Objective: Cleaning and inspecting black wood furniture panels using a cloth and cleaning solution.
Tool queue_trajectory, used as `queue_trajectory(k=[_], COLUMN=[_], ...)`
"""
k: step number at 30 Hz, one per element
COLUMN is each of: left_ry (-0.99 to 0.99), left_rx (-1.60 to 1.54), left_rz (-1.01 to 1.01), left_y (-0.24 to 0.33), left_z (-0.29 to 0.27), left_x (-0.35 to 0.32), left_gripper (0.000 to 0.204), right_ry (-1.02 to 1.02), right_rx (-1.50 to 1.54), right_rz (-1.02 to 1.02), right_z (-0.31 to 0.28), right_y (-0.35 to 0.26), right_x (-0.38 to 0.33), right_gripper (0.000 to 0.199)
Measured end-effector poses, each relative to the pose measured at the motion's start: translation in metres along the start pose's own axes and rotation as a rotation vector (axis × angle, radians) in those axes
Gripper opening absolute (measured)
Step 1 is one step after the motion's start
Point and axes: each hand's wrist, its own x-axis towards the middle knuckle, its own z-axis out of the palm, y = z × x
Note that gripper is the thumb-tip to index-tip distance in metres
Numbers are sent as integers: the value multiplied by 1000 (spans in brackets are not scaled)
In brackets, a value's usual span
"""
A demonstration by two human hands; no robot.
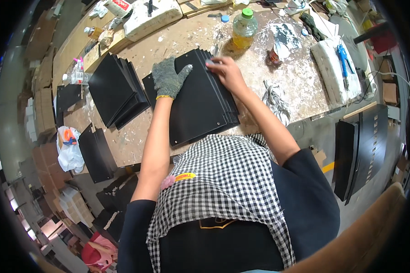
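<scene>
My left hand (168, 78), thumb spread, lies on the mid-frame boards (198, 100), their length slanting upper left. My right hand (228, 75), fingers curled, nears their right edge; I can't tell if pinching.

The fingertips of the right hand (232, 78) are blurred, so whether they touch the stack of boards (219, 93) is unclear. The gloved left hand (168, 78) hides part of the top board (191, 109). Beyond that hand, the upper edge cuts off a white block (157, 22).
</scene>
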Motion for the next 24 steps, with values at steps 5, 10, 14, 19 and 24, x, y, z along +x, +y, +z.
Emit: queue_trajectory(k=[5,10,14,19,24], left_ry=[-84,-26,38,57,29], left_rx=[-40,-46,-19,-15,-25], left_rz=[-27,-5,-10,22,15], left_y=[5,6,2,-1,0], left_z=[-5,-6,-2,-1,-4], left_x=[5,7,2,4,6], left_gripper=[85,83,81,80,80], right_ry=[-164,-133,-138,-298,-319], right_rx=[174,130,93,118,168], right_rz=[75,56,-36,30,79], right_z=[30,16,-3,-66,-92], right_y=[53,54,25,-36,-62], right_x=[92,86,16,-96,-123], right_gripper=[27,30,36,44,38])
